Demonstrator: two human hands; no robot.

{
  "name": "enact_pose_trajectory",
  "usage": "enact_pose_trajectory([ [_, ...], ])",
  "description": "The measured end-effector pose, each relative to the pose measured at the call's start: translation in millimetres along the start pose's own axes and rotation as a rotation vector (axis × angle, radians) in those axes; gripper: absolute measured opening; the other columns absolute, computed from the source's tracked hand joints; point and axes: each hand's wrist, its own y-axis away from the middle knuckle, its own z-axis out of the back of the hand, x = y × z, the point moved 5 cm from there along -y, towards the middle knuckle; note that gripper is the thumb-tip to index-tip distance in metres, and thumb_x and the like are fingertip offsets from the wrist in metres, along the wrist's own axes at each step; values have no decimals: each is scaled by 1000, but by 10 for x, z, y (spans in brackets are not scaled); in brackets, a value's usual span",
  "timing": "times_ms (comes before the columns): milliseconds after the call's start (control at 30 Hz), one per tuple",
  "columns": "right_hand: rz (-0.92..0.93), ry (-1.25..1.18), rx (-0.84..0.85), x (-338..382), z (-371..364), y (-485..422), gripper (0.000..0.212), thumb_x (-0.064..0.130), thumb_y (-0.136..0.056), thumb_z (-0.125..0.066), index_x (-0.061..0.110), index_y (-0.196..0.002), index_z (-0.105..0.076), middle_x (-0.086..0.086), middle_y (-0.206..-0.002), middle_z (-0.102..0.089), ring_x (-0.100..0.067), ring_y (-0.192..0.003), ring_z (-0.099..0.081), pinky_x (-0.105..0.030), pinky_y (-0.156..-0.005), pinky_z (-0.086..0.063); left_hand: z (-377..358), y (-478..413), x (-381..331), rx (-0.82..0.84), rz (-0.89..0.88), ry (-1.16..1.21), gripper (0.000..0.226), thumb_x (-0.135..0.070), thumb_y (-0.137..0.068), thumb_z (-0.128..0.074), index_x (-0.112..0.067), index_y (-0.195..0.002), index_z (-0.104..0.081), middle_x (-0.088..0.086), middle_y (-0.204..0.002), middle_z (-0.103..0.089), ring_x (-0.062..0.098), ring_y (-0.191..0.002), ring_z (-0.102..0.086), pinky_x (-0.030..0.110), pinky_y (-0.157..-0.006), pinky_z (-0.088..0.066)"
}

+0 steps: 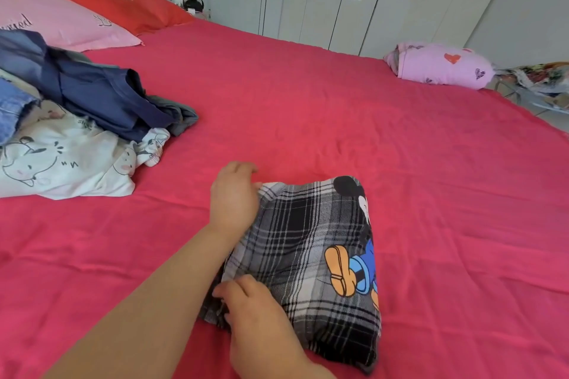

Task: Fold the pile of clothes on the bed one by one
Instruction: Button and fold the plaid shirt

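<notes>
Red bedsheet (338, 101): our left hand (235, 194) and right hand (255, 308) pinch the plaid garment (308, 240) at its edge, likely final fold; next reach to the clothes pile (77, 107) left of it.

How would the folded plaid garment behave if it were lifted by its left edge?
Probably floppy: the plaid garment bulges and wrinkles softly where the left hand and right hand grip its edge, so the folds would likely sag open. It looks light, thin woven cloth. On the bed sheet it would likely drag and bunch rather than slide.
</notes>
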Motion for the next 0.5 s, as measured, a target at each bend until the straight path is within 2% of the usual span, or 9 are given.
enact_pose_trajectory([
  [67, 40, 16, -27, -15, 33, 28, 54, 2, -85, -46, 21, -135, -38, -3, -134, -39, -23, -124, -38, -32, -102, -34, 0, 153, -299, 29, -161, 19, 44, -28, -91, -55, -12, -131, -50, 9, -131, -53, 28, -123, -46, 40, -102, -36],
  [167, 153, 116, 83, 14, 33, 61, 52, 13, -78, -45, 14, -129, -53, -9, -130, -54, -28, -122, -48, -33, -104, -40, -266, 487, -481, 339, -340, -210, 62, -55, -93, -32, -29, -148, -18, 2, -156, -17, 22, -143, -13, 42, -117, -11],
  [200, 213, 197, 32, -10, 60, 100, 45, 22, -75, -46, 22, -116, -66, -2, -116, -65, -22, -113, -58, -30, -97, -46, -373, 583, -419, 439, -358, -305, 65, -61, -92, -22, -33, -148, -7, -1, -158, -3, 21, -145, 0, 42, -117, 0],
  [267, 117, 278, -50, -16, 349, 234, 30, 31, -74, -47, 42, -86, -73, 19, -88, -70, -4, -89, -66, -20, -81, -53, -485, 666, -248, 515, -348, -386, 76, -72, -79, 2, -37, -146, 8, -5, -157, 11, 20, -144, 14, 41, -113, 13],
  [333, 72, 210, -282, -89, 742, 345, 42, 24, -74, -32, 35, -83, -72, 15, -84, -70, -10, -81, -64, -24, -77, -54, -514, 664, -173, 513, -364, -419, 89, -77, -63, 18, -37, -143, 15, -6, -156, 14, 21, -144, 15, 42, -112, 15],
  [400, -43, 205, -499, -264, 1134, 393, 48, 21, -74, -27, 28, -93, -70, 7, -97, -71, -19, -93, -64, -36, -86, -53, -522, 674, -143, 513, -387, -426, 99, -78, -54, 32, -37, -143, 16, -7, -156, 14, 22, -144, 12, 43, -112, 14],
  [433, -133, 277, -530, -426, 1213, 374, 47, 25, -81, -28, 27, -109, -66, 3, -117, -66, -25, -112, -58, -42, -98, -47, -524, 684, -109, 522, -384, -438, 102, -76, -50, 38, -36, -142, 18, -9, -155, 15, 21, -144, 12, 43, -112, 13],
  [467, -266, 337, -432, -620, 1170, 351, 53, 40, -87, -22, 29, -130, -51, 2, -142, -45, -29, -133, -40, -46, -109, -32, -526, 687, -47, 533, -370, -456, 100, -74, -48, 41, -36, -139, 22, -11, -153, 18, 21, -144, 13, 44, -112, 13],
  [500, -375, 353, -282, -789, 1043, 367, 69, 58, -85, -4, 33, -144, -28, 5, -154, -14, -29, -144, -16, -48, -114, -17, -525, 689, 33, 542, -348, -471, 98, -73, -46, 43, -36, -135, 25, -13, -150, 22, 20, -144, 13, 45, -113, 13],
])
